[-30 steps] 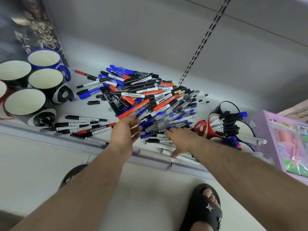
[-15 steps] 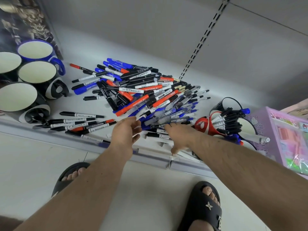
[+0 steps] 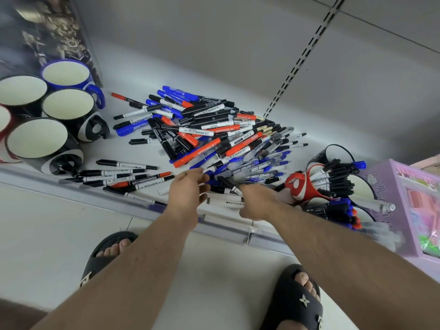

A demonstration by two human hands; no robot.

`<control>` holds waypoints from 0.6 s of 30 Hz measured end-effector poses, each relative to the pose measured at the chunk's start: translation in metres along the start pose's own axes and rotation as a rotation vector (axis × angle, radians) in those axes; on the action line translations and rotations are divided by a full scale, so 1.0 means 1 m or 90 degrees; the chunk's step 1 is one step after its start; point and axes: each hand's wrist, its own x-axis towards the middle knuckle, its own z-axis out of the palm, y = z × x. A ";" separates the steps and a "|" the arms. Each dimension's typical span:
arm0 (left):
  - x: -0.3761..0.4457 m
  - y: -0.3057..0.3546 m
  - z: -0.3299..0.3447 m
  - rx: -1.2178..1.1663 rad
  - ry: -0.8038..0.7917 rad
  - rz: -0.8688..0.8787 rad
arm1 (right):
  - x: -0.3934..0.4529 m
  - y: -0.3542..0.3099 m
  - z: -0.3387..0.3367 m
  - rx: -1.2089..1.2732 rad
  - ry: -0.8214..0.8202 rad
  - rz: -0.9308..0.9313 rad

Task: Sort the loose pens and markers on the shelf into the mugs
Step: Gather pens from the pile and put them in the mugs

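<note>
1. Since a second ago, both hands have pushed a little deeper into the near edge of the pen pile (image 3: 221, 139); the camera has tipped too, so both sandalled feet now show below the shelf (image 3: 297, 75).
2. At nine o'clock of the pile stand the empty mugs (image 3: 67, 106), mouths up, well apart from the hands.
3. Between mugs and hands, at roughly seven o'clock of the pile, a small row of thin black markers (image 3: 126, 173) lies with long axes running left-right, nearly parallel to the shelf lip.
4. The left hand (image 3: 187, 191) rests at the pile's six o'clock edge, fingers loosely curled onto the pens; whether they pinch one I cannot tell.
5. The right hand (image 3: 258, 202) lies just beside it, palm down, its grip hidden; a black-capped pen (image 3: 227, 184) juts out beside it toward ten o'clock.
6. Most pens in the heap point from seven toward one o'clock, though many cross.
7. To do this step well, I would gather pens already lying parallel, one colour at a time, so they drop in tip-down.
8. At three o'clock, filled mugs (image 3: 333, 184) lie tipped, pens jutting toward the pink box (image 3: 409, 210).
</note>
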 end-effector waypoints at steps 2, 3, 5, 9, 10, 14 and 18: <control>-0.003 0.006 -0.001 -0.011 0.005 0.030 | 0.001 -0.004 -0.010 0.070 0.013 -0.020; -0.004 0.008 -0.002 -0.012 0.012 0.047 | 0.001 -0.006 -0.017 0.113 0.037 -0.025; -0.006 0.012 -0.005 -0.006 0.025 0.075 | 0.001 -0.013 -0.036 0.213 0.104 -0.029; -0.011 0.005 -0.005 0.066 0.028 0.089 | -0.006 -0.023 -0.085 0.354 0.174 -0.006; -0.013 0.003 -0.004 0.101 0.011 0.088 | -0.009 -0.025 -0.097 0.381 0.171 -0.005; -0.031 0.002 0.004 0.219 -0.123 0.069 | -0.020 -0.031 -0.119 0.529 0.157 0.038; -0.052 0.007 0.014 0.243 -0.221 0.079 | -0.040 -0.032 -0.126 0.653 0.153 0.125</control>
